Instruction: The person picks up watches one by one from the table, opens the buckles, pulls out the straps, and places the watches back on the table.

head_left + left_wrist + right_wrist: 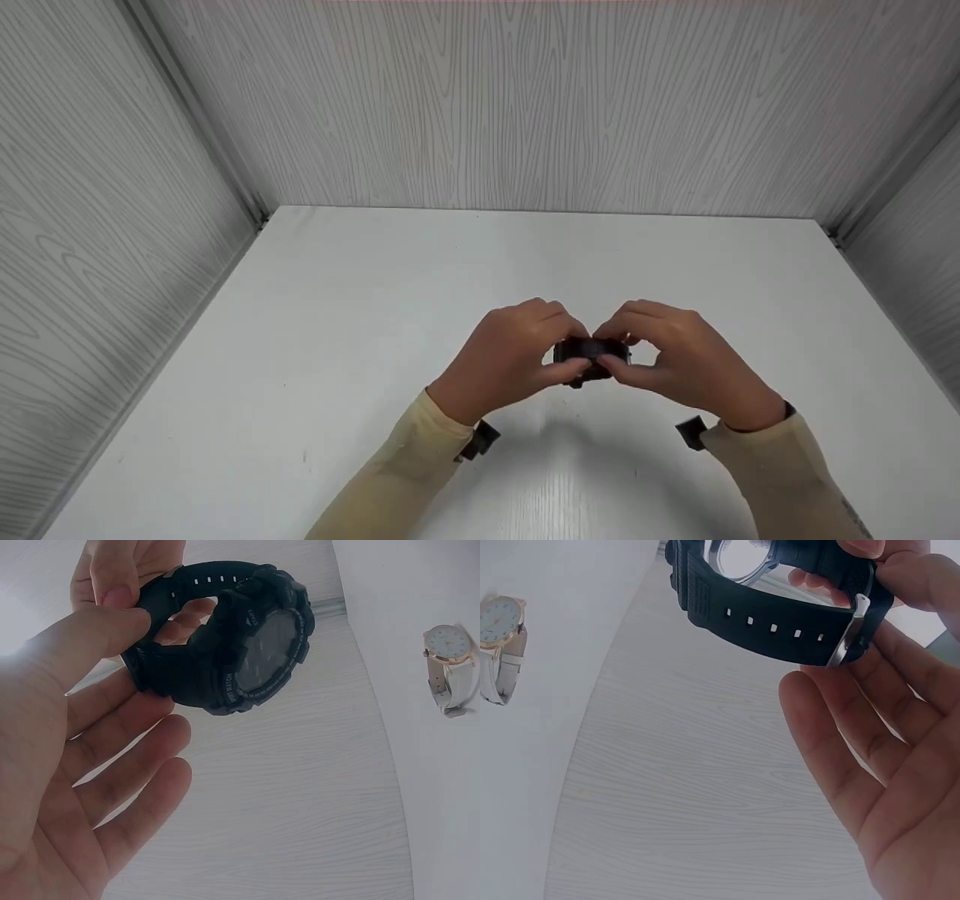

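Note:
A black digital wristwatch [592, 348] is held up between both hands, its strap joined in a loop. My left hand [517, 352] pinches the strap between thumb and index finger; in the left wrist view its other fingers spread loosely below, and the round watch face [270, 651] points away to the right. With thumb and fingers, my right hand [679, 356] pinches the strap beside the metal buckle [849, 630]. A row of strap holes [773, 628] shows in the right wrist view. The fingertips partly hide the strap's joined end.
Another watch [448, 645], with a white strap and gold-coloured rim, appears in both wrist views; I cannot make it out in the head view. The white tabletop [375, 277] is bounded by a wood-grain back wall [480, 105] and side walls. Small dark devices [480, 441] sit at both wrists.

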`<state>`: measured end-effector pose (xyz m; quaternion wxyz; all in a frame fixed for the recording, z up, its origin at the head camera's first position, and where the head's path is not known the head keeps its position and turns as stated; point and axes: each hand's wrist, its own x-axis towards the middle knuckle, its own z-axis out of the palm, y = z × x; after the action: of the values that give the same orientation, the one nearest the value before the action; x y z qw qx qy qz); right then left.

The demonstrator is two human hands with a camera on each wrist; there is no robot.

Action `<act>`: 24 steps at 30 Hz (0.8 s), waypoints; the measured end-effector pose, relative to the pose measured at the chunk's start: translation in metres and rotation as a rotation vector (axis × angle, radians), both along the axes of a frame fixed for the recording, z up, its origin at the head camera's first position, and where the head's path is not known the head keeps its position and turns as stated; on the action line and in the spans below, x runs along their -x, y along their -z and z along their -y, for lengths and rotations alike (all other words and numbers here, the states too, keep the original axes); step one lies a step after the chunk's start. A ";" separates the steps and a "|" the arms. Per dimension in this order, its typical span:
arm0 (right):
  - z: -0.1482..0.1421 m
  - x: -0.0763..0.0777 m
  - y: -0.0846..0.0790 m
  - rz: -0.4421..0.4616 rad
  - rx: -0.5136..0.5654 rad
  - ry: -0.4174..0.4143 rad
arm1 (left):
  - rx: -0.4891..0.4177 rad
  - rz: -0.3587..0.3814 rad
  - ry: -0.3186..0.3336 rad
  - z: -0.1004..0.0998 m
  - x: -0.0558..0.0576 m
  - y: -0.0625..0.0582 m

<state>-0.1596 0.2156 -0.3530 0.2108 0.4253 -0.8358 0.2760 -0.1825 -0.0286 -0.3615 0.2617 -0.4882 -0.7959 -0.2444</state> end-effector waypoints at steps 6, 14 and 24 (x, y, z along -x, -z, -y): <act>-0.003 -0.001 -0.004 0.021 0.039 -0.003 | -0.009 0.005 -0.019 0.002 0.001 0.000; -0.002 -0.002 -0.006 0.038 0.061 0.043 | -0.046 0.000 -0.035 0.003 0.003 0.001; -0.004 -0.002 -0.006 0.052 0.095 0.079 | -0.178 0.147 -0.004 0.004 0.004 0.000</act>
<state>-0.1572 0.2192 -0.3472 0.2195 0.3741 -0.8432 0.3176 -0.1862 -0.0324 -0.3610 0.2456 -0.4423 -0.7889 -0.3489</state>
